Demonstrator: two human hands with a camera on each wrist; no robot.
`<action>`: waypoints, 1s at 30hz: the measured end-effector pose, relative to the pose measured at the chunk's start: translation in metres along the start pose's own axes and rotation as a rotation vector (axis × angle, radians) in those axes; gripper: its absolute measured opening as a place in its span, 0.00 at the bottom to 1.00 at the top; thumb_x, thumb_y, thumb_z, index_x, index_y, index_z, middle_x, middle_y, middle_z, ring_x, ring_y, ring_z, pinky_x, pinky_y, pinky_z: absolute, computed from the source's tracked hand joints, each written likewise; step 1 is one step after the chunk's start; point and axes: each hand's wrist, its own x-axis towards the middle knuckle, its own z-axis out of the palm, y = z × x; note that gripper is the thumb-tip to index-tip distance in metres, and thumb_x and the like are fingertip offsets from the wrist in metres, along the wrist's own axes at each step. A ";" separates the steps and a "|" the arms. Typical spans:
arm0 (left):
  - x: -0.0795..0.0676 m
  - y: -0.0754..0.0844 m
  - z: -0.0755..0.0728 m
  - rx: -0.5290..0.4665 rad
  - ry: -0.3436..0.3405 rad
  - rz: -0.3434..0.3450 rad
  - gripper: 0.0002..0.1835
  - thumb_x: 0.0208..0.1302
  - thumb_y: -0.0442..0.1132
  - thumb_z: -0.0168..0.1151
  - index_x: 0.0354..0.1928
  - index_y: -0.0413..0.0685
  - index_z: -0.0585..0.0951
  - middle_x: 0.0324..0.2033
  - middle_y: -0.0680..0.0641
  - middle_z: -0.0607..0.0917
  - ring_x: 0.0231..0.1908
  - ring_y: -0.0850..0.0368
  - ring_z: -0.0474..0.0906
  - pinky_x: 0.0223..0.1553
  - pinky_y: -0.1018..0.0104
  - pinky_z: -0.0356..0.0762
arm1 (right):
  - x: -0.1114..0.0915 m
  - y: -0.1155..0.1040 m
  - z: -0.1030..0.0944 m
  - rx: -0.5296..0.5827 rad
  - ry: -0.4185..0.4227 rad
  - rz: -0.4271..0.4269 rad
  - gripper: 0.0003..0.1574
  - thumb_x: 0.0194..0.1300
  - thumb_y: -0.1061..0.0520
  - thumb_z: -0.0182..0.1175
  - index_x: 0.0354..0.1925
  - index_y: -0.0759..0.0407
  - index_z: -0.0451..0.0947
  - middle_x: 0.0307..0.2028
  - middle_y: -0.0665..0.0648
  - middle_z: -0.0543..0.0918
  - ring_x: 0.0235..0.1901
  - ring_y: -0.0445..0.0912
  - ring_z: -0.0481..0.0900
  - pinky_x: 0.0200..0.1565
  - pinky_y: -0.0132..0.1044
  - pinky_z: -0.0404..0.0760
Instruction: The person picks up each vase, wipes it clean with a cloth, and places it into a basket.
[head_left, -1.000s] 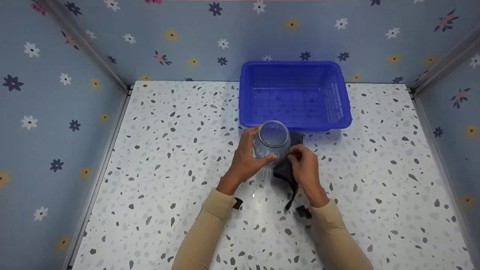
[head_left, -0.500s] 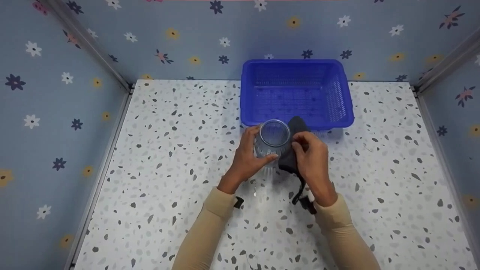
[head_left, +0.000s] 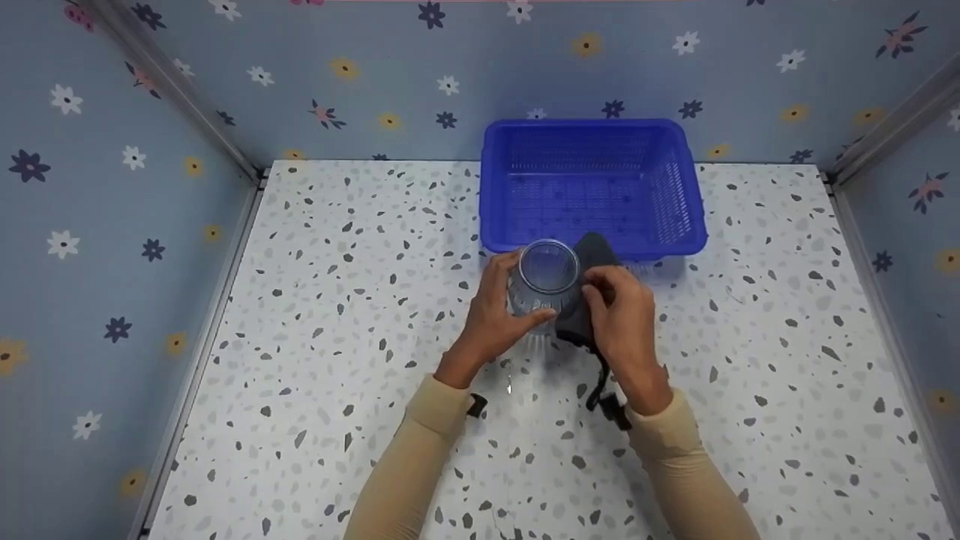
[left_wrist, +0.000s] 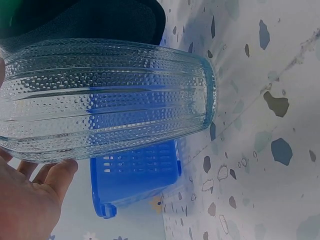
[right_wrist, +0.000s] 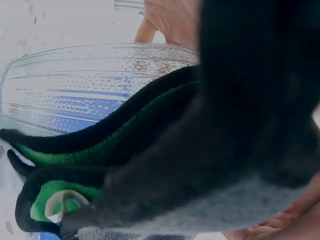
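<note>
A clear ribbed glass vase (head_left: 534, 298) stands upright in front of me, its round mouth facing up. My left hand (head_left: 491, 319) grips its side, thumb at the front and fingers behind. Pinched in my right hand (head_left: 626, 326) is a dark grey cloth item (head_left: 576, 324), beside the vase's right side. Green lining shows along the cloth item (right_wrist: 215, 160) in the right wrist view, with a small pale loop (right_wrist: 52, 210) at one end. The left wrist view shows the vase's (left_wrist: 115, 100) dimpled wall; whether its base touches the table is unclear.
A blue perforated plastic basket (head_left: 491, 187) stands behind the vase, near the back wall (head_left: 405, 75). The speckled white tabletop (head_left: 337, 315) spreads around both hands. Flower-patterned panels enclose the back and sides.
Over the first half second, my right hand moved slightly right and lifted the cloth item's far end toward the basket's front rim. Since then it is nearly still. My left hand stays on the vase.
</note>
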 end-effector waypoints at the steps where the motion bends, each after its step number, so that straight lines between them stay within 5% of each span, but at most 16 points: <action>1: 0.000 0.000 0.000 0.001 0.000 0.000 0.48 0.59 0.49 0.82 0.74 0.43 0.65 0.73 0.40 0.68 0.72 0.47 0.67 0.71 0.49 0.70 | 0.000 0.001 0.000 0.003 0.000 0.002 0.06 0.68 0.73 0.67 0.43 0.69 0.86 0.39 0.66 0.87 0.38 0.57 0.87 0.42 0.49 0.85; 15: 0.000 0.000 0.000 0.013 -0.010 -0.020 0.48 0.60 0.50 0.81 0.75 0.43 0.64 0.73 0.41 0.67 0.73 0.47 0.66 0.70 0.47 0.70 | -0.011 0.028 0.011 0.038 -0.026 0.078 0.07 0.67 0.76 0.64 0.42 0.71 0.84 0.40 0.68 0.87 0.42 0.60 0.87 0.46 0.55 0.86; 30: 0.000 -0.001 0.000 0.017 -0.009 -0.009 0.48 0.60 0.49 0.82 0.75 0.43 0.64 0.73 0.40 0.67 0.73 0.47 0.66 0.68 0.46 0.72 | -0.024 0.075 0.049 -0.057 -0.138 0.159 0.06 0.65 0.75 0.65 0.38 0.69 0.81 0.32 0.66 0.85 0.34 0.58 0.82 0.39 0.51 0.78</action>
